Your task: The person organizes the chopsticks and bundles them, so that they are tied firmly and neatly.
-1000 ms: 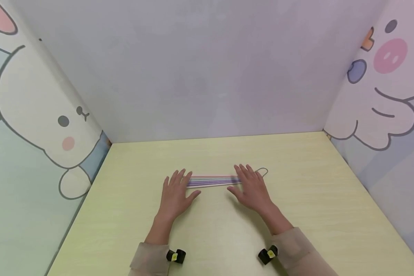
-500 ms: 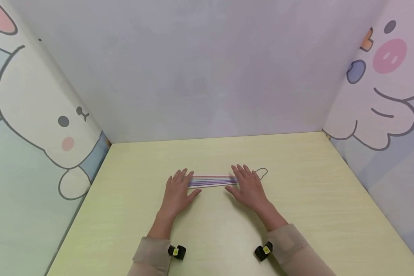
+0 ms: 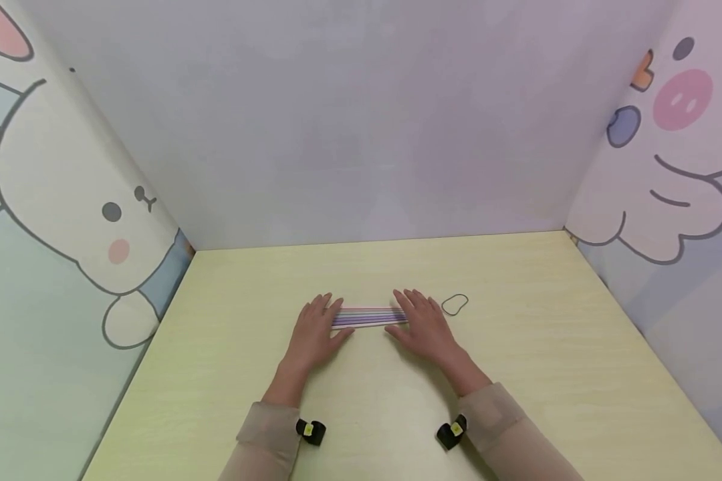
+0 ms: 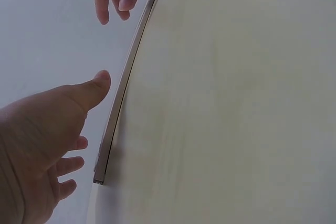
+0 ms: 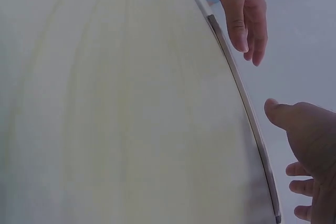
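A row of thin coloured sticks (image 3: 367, 317) lies side by side on the table, running left to right in shades of pink, blue, purple and white. My left hand (image 3: 315, 334) is over its left end and my right hand (image 3: 424, 327) over its right end, fingers extended and thumbs spread toward the near side. Both ends are hidden under the hands in the head view. Whether the fingers touch the sticks cannot be told. In the left wrist view, the sticks (image 4: 122, 87) appear edge-on. A thin black loop (image 3: 444, 308) lies just right of my right hand.
The pale wooden table (image 3: 361, 401) meets a grey wall (image 3: 361, 133) at the back. Side panels with cartoon animals (image 3: 120, 250) stand left and right. A small black device with a yellow mark (image 3: 309, 430) sits at each sleeve cuff.
Both hands have moved inward along the sticks, the right one farther. The black loop, earlier partly behind the right hand, now shows whole. The sticks look unmoved.
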A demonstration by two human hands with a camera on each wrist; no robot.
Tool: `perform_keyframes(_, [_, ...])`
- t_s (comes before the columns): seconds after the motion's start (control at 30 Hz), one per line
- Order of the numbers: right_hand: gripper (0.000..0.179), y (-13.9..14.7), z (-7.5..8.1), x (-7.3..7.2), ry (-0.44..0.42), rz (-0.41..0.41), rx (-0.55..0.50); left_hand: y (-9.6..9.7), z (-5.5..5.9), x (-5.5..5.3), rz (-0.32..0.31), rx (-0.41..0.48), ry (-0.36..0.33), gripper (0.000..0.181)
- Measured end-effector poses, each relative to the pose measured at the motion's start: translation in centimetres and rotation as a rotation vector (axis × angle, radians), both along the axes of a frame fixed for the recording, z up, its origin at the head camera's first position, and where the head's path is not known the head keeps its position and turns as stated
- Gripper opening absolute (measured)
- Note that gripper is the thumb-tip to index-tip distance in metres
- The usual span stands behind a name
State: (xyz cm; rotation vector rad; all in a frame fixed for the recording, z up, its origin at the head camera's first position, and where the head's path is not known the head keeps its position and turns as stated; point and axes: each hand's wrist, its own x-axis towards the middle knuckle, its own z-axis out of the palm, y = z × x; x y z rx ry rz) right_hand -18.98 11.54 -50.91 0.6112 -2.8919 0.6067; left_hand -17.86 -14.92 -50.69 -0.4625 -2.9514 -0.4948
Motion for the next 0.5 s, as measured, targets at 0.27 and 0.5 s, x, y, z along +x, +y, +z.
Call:
perform_keyframes(0.27, [0.078, -0.7, -0.4, -0.6, 0.013, 0.026, 0.028, 0.3, 0.0, -0.5, -0.002, -0.022, -0.046, 0.071])
perform_keyframes(0.5, [0.077, -1.3, -0.6, -0.8, -0.053, 0.036, 0.05, 0.7, -0.1, -0.7, -0.028, -0.025, -0.061, 0.072])
